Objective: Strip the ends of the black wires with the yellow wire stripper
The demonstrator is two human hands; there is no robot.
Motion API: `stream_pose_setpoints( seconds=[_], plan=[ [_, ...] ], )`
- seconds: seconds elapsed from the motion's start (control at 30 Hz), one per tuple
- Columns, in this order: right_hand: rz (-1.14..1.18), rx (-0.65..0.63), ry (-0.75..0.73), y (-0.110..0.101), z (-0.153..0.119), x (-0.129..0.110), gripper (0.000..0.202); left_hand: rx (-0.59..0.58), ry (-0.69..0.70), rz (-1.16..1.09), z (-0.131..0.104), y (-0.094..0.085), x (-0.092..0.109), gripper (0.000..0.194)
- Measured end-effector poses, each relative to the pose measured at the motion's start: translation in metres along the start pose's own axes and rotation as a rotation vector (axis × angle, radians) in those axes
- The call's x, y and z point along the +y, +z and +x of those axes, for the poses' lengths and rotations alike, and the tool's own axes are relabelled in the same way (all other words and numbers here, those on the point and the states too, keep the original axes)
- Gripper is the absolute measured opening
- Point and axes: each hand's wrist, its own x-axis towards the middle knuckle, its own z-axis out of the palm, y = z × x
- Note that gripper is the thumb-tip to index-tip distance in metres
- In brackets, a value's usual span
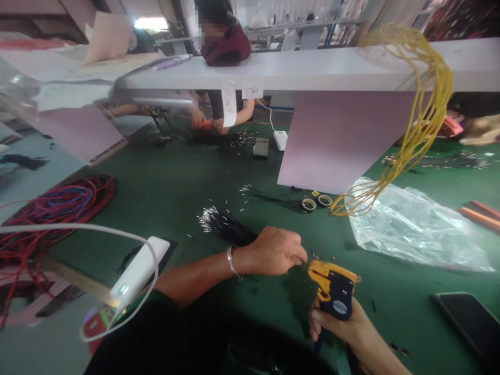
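Right hand (346, 324) is closed around a yellow-and-blue wire stripper (336, 291), thumb across its body, its nose angled up toward the left hand; the fingers hide most of the handles, and the forearm is cut off at the bottom edge. Left hand (276, 251) lies palm down, wrist nearly straight, a bracelet (232, 262) behind it, its thumb and forefinger pinched on a thin dark wire (304, 262) at the stripper's nose. Those fingers cover nearly all of that wire, and whether it sits inside the nose is too small to tell.

Just beyond the left hand, a bundle of black wires (230, 225) shows its bright tips, the near end hidden by the hand. Right of the right hand, a phone (464, 320) runs out of frame. Farther beyond both hands are two tape rolls (309, 210), a crumpled clear bag (414, 226) and yellow wires (429, 112) hanging over a shelf (281, 78). Farthest off, past a hanging paper strip (228, 104), a co-worker's hands (222, 127) hold something orange, too blurred to name.
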Motion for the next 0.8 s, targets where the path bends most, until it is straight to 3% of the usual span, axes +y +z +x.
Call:
stream_pose_setpoints(
  seconds=[0.23, 0.53, 0.8],
  plan=[
    [0.038, 0.008, -0.01, 0.0, 0.001, 0.008, 0.034, -0.02, 0.006, 0.004, 0.0, -0.001, 0.0, 0.013],
    [0.064, 0.126, -0.044, 0.016, -0.007, -0.003, 0.036, -0.023, 0.039, 0.011, 0.0, -0.002, 0.0, 0.011],
    [0.004, 0.145, -0.058, 0.014, -0.005, 0.002, 0.036, -0.047, 0.055, 0.033, 0.0, -0.004, 0.001, 0.011]
  ],
)
